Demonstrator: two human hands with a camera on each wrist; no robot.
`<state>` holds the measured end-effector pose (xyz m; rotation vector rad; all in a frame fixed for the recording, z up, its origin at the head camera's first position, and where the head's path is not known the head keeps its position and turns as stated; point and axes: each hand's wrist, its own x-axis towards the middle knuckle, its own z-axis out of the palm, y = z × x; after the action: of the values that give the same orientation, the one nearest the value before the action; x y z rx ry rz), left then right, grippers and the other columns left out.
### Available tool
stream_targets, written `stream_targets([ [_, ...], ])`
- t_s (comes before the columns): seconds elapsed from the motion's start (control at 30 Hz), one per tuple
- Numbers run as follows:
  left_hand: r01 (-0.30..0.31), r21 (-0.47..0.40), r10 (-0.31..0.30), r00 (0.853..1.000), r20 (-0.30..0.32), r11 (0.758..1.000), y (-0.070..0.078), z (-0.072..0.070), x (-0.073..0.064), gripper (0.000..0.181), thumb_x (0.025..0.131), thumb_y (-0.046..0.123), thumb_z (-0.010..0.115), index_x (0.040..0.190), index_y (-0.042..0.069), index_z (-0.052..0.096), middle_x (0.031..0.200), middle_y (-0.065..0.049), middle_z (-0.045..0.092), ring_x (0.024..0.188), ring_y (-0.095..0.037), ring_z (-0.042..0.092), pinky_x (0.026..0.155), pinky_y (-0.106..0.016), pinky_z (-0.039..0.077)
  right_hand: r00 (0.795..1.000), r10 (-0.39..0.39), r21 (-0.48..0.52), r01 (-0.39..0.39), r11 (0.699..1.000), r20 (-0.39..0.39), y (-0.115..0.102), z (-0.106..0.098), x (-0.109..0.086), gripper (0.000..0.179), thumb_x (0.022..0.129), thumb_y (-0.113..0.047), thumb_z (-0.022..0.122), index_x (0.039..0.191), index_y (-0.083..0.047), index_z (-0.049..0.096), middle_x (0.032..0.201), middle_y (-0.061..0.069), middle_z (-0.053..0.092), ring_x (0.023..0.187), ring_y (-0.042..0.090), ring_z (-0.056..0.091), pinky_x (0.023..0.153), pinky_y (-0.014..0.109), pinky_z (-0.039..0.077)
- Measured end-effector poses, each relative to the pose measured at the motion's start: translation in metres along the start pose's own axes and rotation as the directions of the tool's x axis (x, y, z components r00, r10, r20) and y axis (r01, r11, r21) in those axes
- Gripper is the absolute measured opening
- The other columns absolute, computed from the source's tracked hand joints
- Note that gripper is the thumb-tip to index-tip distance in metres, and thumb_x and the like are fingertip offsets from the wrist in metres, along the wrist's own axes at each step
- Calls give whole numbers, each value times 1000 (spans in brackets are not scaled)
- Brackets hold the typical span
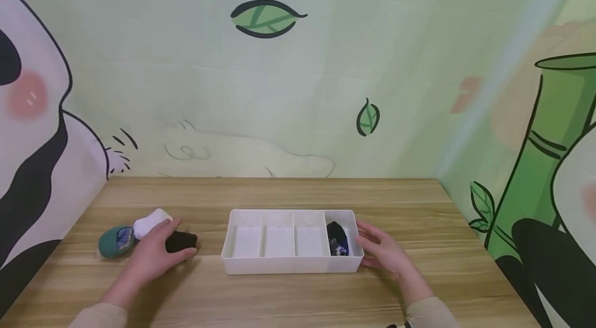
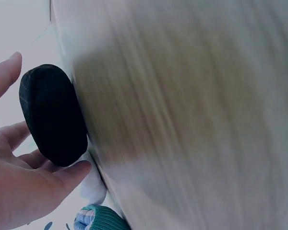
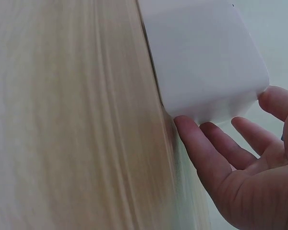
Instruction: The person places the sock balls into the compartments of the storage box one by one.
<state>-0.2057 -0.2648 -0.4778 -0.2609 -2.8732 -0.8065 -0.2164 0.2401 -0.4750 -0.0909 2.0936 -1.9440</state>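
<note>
My left hand (image 1: 151,253) is at a rolled black sock (image 1: 181,241) on the left of the table. In the left wrist view, its thumb lies at the near end of the black sock (image 2: 54,115) and its fingers are spread behind it; whether they press on it cannot be told. A rolled white sock (image 1: 151,222) and a rolled green sock (image 1: 114,242) lie beside it. My right hand (image 1: 384,250) touches the right end of a white box (image 1: 293,266) with extended fingers. The box's rightmost compartment holds a rolled dark patterned sock (image 1: 338,239).
Dividers split the box into several compartments in a row. It stands mid-table on the wooden tabletop (image 1: 279,299), right of the sock group. A printed backdrop (image 1: 298,85) with leaves and pandas rises behind the table's far edge.
</note>
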Motion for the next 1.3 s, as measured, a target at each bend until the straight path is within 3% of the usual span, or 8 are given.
stream_targets([
  [0.33, -11, 28, 12, 1000, -21, 1000, -2, 1, 0, 76, 77, 36, 83, 125, -16, 56, 129, -44, 47, 116, -57, 49, 93, -64, 42, 1000, 1, 4, -1, 1000, -13, 0, 0, 1, 59, 102, -11, 54, 152, 5, 27, 148, 35, 35, 125, 43, 51, 87, 52, 53],
  [0.7, 5, 28, -5, 1000, 2, 1000, -6, 0, 0, 73, 75, 36, 85, 124, -11, 60, 120, -38, 55, 108, -49, 55, 85, -58, 47, 1000, 13, -5, -13, 1000, -15, 0, 0, 0, 59, 102, -11, 54, 153, 3, 28, 149, 34, 34, 127, 44, 48, 88, 53, 53],
  [1.3, -31, 18, 31, 999, -37, 999, -2, -1, 0, 69, 72, 34, 86, 121, -9, 62, 119, -35, 56, 104, -46, 57, 82, -55, 47, 1000, 16, 6, -16, 1000, -18, 0, 0, 1, 58, 102, -10, 54, 152, 4, 28, 148, 35, 34, 127, 44, 48, 88, 53, 53],
])
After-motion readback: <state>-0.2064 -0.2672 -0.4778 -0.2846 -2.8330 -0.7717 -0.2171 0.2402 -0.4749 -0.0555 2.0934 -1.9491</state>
